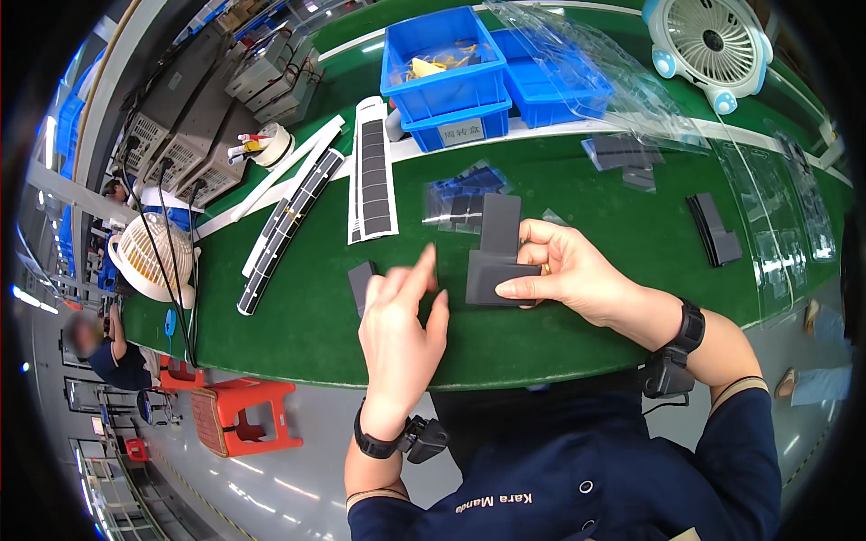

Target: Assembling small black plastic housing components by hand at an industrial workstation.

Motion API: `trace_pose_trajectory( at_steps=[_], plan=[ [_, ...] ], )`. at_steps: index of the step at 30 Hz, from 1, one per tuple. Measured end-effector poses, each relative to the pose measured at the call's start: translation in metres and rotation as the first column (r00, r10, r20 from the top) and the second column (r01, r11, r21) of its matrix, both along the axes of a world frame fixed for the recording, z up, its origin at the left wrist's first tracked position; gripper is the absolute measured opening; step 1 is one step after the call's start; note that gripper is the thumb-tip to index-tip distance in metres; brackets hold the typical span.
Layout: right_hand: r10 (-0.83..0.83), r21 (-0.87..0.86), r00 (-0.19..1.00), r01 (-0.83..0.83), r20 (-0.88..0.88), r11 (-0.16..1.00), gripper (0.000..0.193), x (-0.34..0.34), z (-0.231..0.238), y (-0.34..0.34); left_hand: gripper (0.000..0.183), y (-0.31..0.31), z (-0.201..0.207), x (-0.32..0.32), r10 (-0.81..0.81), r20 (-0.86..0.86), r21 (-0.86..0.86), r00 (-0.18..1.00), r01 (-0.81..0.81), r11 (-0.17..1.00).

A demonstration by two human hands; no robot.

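Note:
Dark grey flat pieces (499,227), arranged in an L shape, are pinched between the thumb and fingers of my right hand (564,270), above the green table. Whether they are one piece or a small stack I cannot tell. My left hand (401,316) hovers to their left with nothing in it, index finger stretched out and thumb apart. Beside its fingers lies another dark flat piece (362,281), partly covered by the hand. Just beyond the held pieces, some clear plastic-wrapped dark pieces (465,200) rest on the table.
Long white strips with dark panels (372,171) lie at the left. Blue bins (451,86) and clear plastic sheeting (577,63) stand behind. More dark pieces (713,230) are at the right. Fans (149,257) flank the green table (577,352); red stools (248,419) stand left.

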State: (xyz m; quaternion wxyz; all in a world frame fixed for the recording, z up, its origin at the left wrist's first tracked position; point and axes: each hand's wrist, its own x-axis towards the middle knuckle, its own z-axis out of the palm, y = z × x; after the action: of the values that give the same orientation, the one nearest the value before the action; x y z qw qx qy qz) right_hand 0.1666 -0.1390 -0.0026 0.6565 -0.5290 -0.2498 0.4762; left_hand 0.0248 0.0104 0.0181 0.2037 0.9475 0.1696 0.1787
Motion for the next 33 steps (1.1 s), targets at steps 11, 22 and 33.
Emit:
trace_pose_trajectory(
  at_steps=[11,22,33],
  plan=[
    [-0.07,0.078,0.997,0.071,-0.017,0.994,0.027,-0.012,0.005,0.001,0.032,-0.009,-0.004,0.022,-0.08,0.219,-0.522,0.973,0.186,0.833],
    [0.045,0.182,0.993,-0.024,-0.111,0.983,0.028,-0.013,0.012,-0.003,0.031,-0.022,-0.021,0.022,-0.023,0.361,-0.903,0.932,0.355,0.241],
    [0.065,0.205,0.985,-0.031,-0.163,0.978,0.037,-0.016,0.016,-0.004,0.038,-0.019,-0.022,0.02,-0.065,0.33,-0.933,0.942,0.336,0.127]
  ],
)
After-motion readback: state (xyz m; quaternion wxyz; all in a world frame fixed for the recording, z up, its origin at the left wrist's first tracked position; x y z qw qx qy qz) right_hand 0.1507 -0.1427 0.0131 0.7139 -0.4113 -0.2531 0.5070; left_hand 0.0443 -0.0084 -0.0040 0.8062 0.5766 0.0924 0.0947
